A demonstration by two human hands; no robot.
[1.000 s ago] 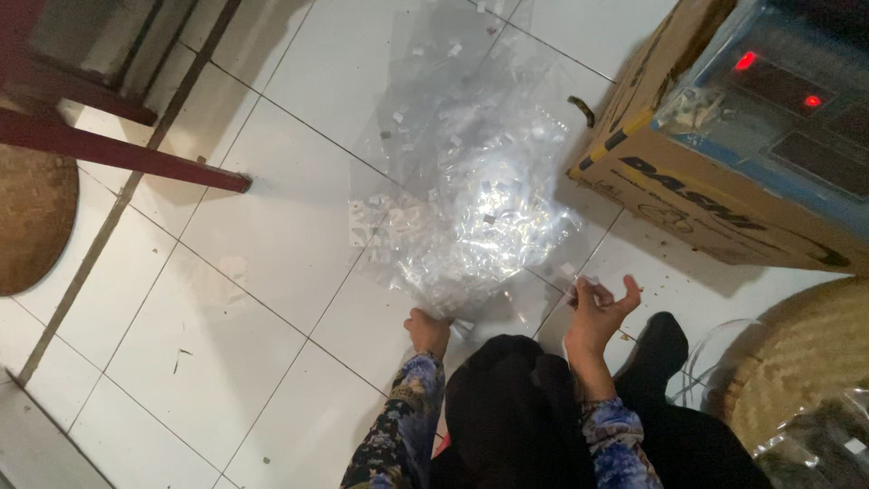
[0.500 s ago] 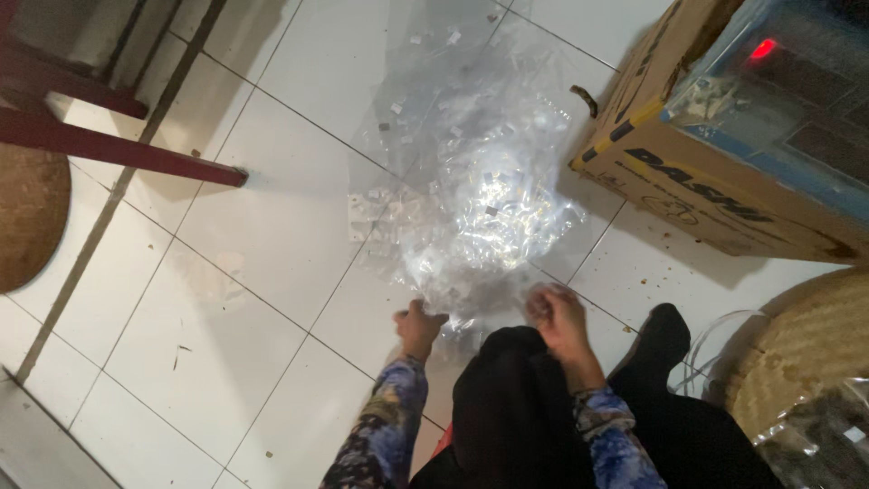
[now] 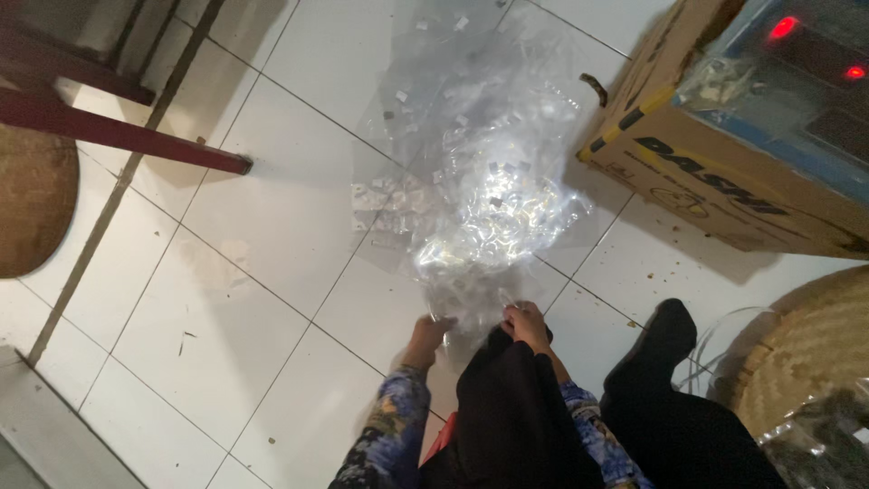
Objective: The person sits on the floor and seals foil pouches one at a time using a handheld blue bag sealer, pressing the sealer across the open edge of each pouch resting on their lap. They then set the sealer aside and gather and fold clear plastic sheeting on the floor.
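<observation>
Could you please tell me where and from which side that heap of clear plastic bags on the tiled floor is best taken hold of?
Probably at the near bunched edge, from the person's own side. There the clear plastic bags gather into a narrow end, where the left hand and right hand are already pinching them. The far part fans out flat and loose.

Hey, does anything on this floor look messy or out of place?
Yes. A crumpled heap of clear plastic bags sprawls across the white tiles, both hands gripping its near edge. Small dark crumbs dot the tiles nearby, and a brown scrap lies beside the cardboard box.
</observation>
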